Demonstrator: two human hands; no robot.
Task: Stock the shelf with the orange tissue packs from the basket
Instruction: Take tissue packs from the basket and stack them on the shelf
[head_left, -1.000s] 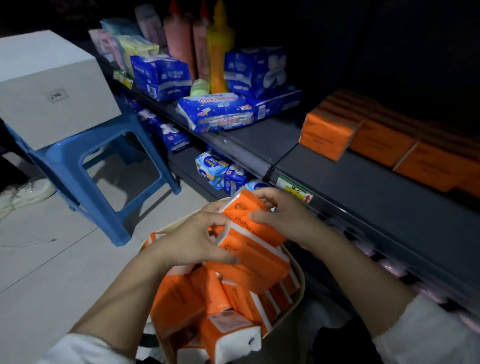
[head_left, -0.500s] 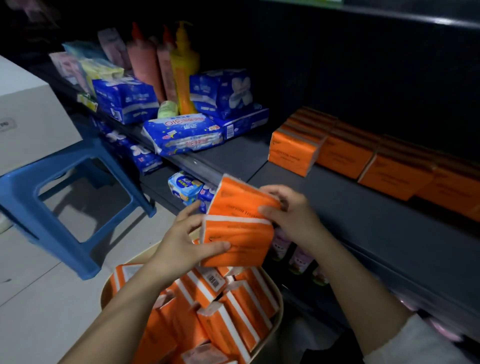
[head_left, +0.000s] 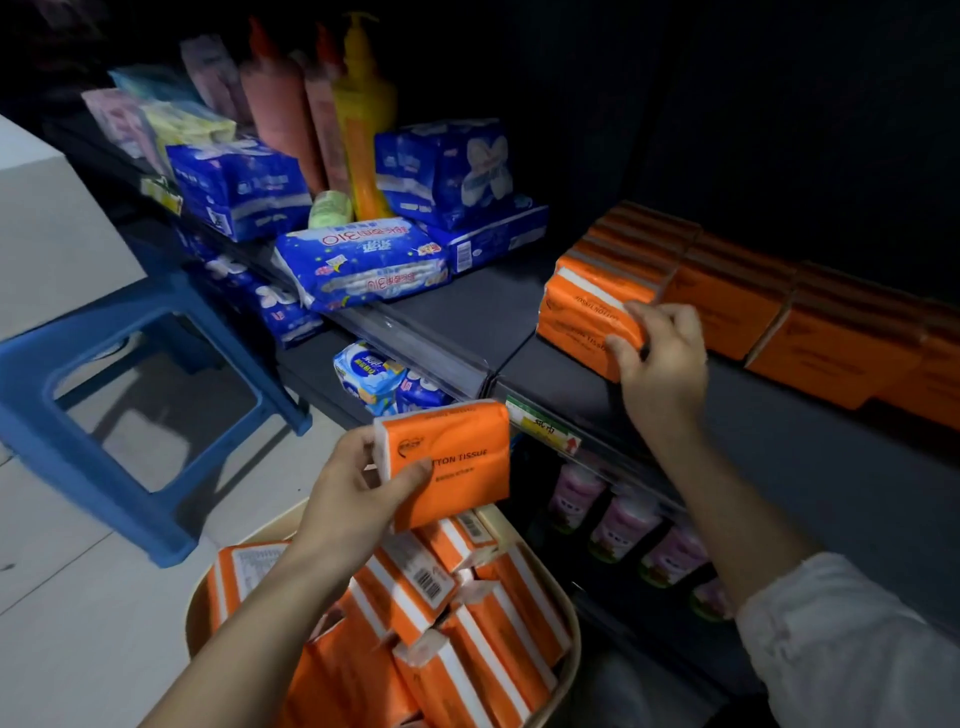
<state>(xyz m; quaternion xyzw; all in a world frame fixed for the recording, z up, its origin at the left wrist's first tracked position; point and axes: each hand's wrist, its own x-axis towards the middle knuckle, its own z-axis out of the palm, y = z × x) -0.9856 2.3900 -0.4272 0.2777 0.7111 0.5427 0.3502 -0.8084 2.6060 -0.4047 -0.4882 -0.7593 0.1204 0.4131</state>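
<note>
Stocking in progress, judged well short of done. A row of orange tissue packs (head_left: 831, 343) stands at the back of the shelf (head_left: 779, 467). The right hand (head_left: 660, 358) grips a further pack (head_left: 587, 317) against that row's left end. The left hand (head_left: 358, 493), fingers curled round another pack (head_left: 452, 462), holds it below the shelf's front edge. The basket (head_left: 573, 649), lower again, holds many packs.
</note>
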